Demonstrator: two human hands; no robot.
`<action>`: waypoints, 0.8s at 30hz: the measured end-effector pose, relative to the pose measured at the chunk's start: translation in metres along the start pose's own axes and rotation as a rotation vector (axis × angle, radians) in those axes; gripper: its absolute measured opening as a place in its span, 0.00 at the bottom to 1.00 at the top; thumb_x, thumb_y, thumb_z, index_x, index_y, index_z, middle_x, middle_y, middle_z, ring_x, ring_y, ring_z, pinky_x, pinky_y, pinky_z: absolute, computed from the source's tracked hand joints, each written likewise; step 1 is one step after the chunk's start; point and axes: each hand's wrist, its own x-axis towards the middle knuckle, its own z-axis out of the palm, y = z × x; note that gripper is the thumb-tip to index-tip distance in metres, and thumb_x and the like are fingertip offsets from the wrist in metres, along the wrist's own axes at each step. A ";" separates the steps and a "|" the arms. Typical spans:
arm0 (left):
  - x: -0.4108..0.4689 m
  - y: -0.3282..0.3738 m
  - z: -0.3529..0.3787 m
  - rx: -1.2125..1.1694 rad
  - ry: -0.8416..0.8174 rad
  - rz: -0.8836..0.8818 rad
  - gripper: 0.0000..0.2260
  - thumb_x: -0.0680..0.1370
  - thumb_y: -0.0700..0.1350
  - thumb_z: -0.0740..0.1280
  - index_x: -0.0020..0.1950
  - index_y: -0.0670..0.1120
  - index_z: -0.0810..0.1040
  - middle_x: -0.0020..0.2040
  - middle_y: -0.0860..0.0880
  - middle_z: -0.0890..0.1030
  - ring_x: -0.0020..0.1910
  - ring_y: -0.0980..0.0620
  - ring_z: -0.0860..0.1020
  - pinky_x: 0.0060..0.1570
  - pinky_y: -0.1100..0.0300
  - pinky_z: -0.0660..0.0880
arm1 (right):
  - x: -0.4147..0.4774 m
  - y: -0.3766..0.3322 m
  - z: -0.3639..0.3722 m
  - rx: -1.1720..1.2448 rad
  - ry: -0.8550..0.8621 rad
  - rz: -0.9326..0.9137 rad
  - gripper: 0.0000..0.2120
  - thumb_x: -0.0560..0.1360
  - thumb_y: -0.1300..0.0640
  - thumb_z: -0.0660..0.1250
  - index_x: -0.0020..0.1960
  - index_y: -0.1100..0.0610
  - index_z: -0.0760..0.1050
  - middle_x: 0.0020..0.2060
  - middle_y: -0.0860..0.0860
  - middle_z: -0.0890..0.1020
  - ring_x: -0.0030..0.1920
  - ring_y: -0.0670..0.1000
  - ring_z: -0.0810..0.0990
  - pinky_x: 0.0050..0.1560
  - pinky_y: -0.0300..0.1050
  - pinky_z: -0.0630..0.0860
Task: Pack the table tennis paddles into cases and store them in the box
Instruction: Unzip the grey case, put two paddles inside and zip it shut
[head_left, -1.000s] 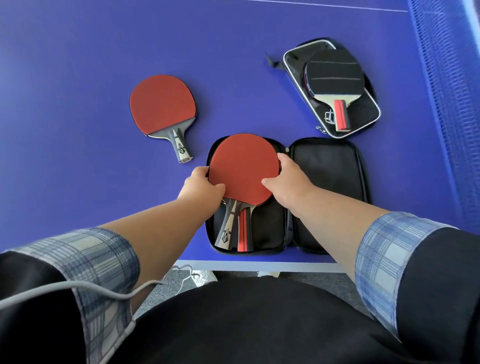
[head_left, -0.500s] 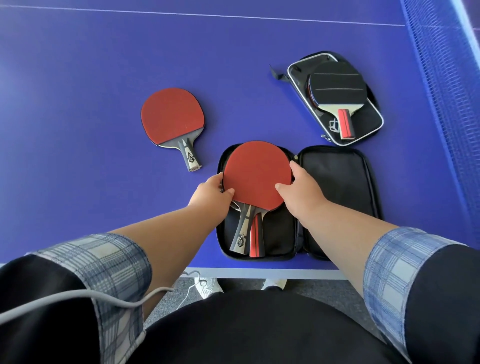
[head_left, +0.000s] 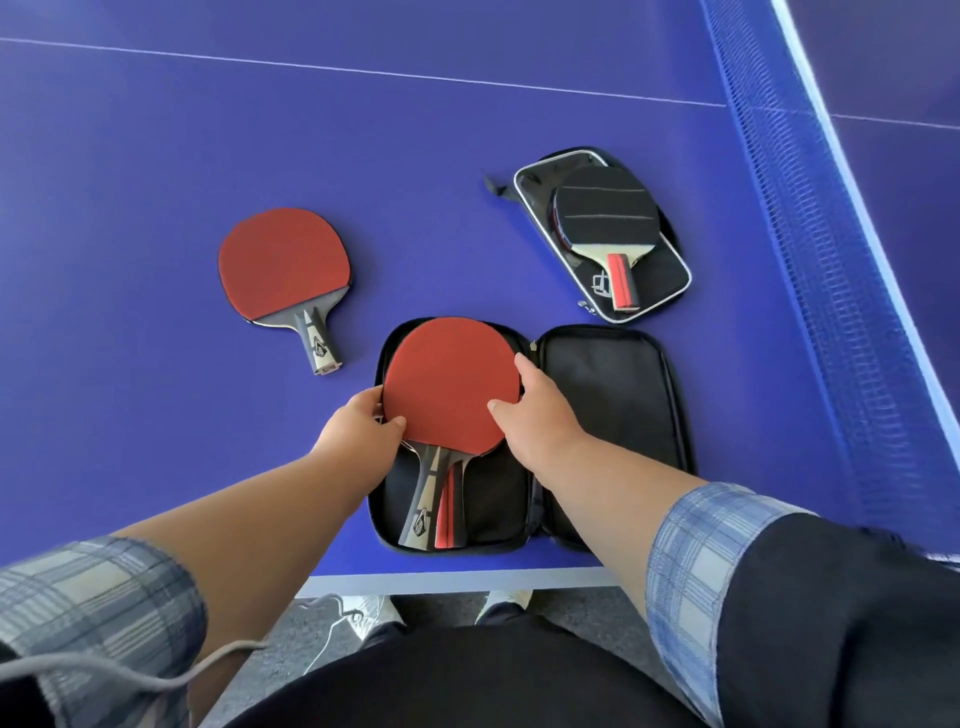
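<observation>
An open black case (head_left: 602, 415) lies flat near the table's front edge. In its left half a red paddle (head_left: 449, 384) rests on top of another paddle, whose red-striped handle (head_left: 448, 512) shows beside the top one's grey handle. My left hand (head_left: 358, 428) grips the red blade's left edge. My right hand (head_left: 535, 410) grips its right edge, thumb on the rubber. A second red paddle (head_left: 283, 262) lies loose on the table to the left. A black-faced paddle (head_left: 605, 210) lies on a closed white-trimmed case (head_left: 660, 280) at the back right.
The blue table's net (head_left: 810, 234) runs along the right side. The table's white front edge (head_left: 457, 579) is just below the open case, with my shoes and grey floor under it. A grey cable (head_left: 171, 675) hangs over my left sleeve.
The camera view has tilted, so everything sits lower in frame. Both hands stay on the red paddle's edges in the case's left half; the paddle looks settled slightly deeper.
</observation>
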 end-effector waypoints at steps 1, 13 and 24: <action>0.000 -0.001 0.001 -0.006 -0.002 -0.002 0.21 0.81 0.47 0.64 0.74 0.53 0.68 0.60 0.56 0.77 0.51 0.52 0.75 0.48 0.57 0.70 | 0.000 0.001 0.000 0.002 0.002 -0.002 0.35 0.80 0.58 0.66 0.82 0.48 0.52 0.77 0.49 0.64 0.73 0.53 0.70 0.62 0.42 0.71; -0.002 0.009 -0.001 0.082 -0.018 -0.004 0.21 0.82 0.48 0.62 0.74 0.53 0.66 0.58 0.52 0.78 0.50 0.48 0.77 0.48 0.55 0.73 | 0.002 0.003 -0.002 -0.070 0.012 -0.062 0.37 0.79 0.53 0.68 0.82 0.52 0.52 0.78 0.52 0.62 0.75 0.53 0.66 0.67 0.43 0.65; -0.007 0.018 0.005 0.230 0.006 -0.016 0.21 0.82 0.48 0.61 0.74 0.49 0.66 0.54 0.49 0.79 0.44 0.46 0.78 0.41 0.55 0.73 | 0.001 -0.005 -0.010 -0.254 -0.013 -0.086 0.38 0.80 0.54 0.68 0.82 0.57 0.50 0.76 0.56 0.64 0.71 0.58 0.71 0.67 0.50 0.71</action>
